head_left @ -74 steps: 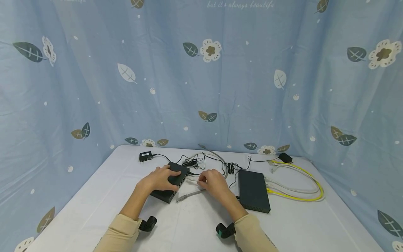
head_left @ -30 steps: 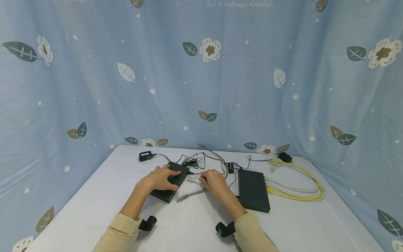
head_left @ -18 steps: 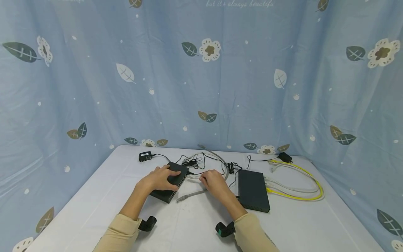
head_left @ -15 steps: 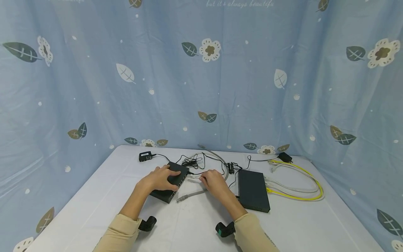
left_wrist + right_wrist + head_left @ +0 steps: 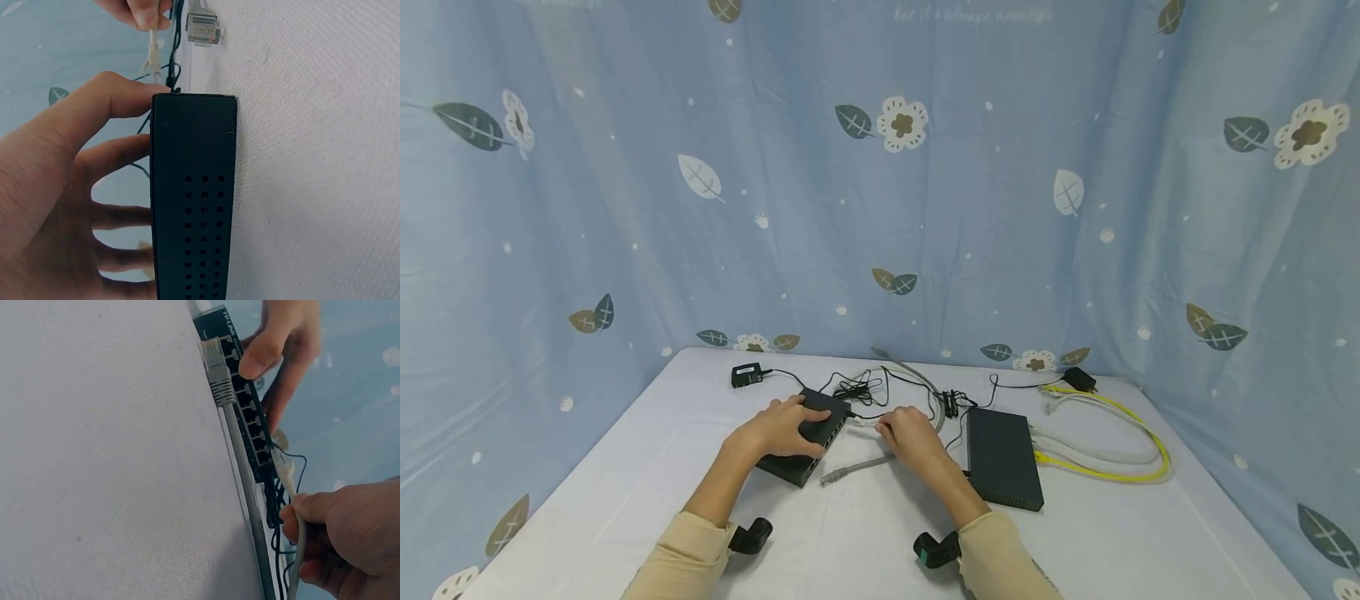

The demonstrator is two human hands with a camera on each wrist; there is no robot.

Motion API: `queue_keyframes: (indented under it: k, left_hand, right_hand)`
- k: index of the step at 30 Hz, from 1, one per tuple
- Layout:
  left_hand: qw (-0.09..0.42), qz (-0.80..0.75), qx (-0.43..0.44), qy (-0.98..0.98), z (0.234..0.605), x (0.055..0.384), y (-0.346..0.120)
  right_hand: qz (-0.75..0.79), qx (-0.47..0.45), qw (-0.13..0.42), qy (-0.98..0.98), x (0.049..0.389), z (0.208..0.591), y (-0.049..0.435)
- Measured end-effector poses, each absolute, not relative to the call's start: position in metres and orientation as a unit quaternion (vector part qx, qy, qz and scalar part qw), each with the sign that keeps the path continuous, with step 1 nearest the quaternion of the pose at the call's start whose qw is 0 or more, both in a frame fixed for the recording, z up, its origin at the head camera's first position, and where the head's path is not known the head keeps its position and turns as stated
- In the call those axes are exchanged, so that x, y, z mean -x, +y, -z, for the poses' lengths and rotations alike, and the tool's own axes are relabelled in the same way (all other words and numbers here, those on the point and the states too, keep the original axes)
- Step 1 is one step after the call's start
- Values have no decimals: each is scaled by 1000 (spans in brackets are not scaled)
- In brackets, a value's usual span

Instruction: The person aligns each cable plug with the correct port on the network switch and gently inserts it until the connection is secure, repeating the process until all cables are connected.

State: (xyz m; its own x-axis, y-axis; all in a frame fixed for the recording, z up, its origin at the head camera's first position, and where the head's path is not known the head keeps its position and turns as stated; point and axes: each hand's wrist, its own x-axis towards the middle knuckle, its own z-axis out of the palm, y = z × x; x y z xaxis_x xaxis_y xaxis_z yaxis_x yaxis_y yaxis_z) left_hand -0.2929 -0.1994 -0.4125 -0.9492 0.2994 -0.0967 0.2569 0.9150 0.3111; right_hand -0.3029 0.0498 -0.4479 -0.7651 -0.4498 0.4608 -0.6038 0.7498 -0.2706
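A black TP-LINK network switch (image 5: 827,402) lies angled on the white table with its ports facing right. My left hand (image 5: 778,429) rests across its top, fingers spread, the thumb at the port-side edge (image 5: 232,359). My right hand (image 5: 910,437) pinches a light grey network cable (image 5: 301,534) just behind its plug. In the right wrist view that clear plug (image 5: 284,470) overlaps the far end of the port row, by the black power cord. A thicker grey cable's plug (image 5: 835,477) lies loose on the table, near the switch; its metal contacts (image 5: 204,31) show in the left wrist view.
A second black switch (image 5: 1003,458) stands to the right, with white cables and a yellow cable (image 5: 1161,450) looping from its side. Power adapters (image 5: 747,375) lie at the back left and right. Coiled black cords (image 5: 853,389) lie behind both hands.
Compared with the earliest frame, my right hand has shifted slightly right with the light grey cable. My left hand and the switch have stayed put.
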Motion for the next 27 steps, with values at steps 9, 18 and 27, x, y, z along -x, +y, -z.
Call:
queue_keyframes:
  k: [9, 18, 27]
  left_hand:
    - [75, -154, -137, 976, 413, 292, -199]
    - [77, -155, -138, 975, 415, 294, -200]
    - [71, -150, -142, 976, 416, 295, -202]
  right_hand:
    - [-208, -285, 180, -918, 304, 446, 49]
    - [-242, -260, 152, -922, 308, 444, 47]
    - [-244, -246, 150, -926, 307, 445, 44]
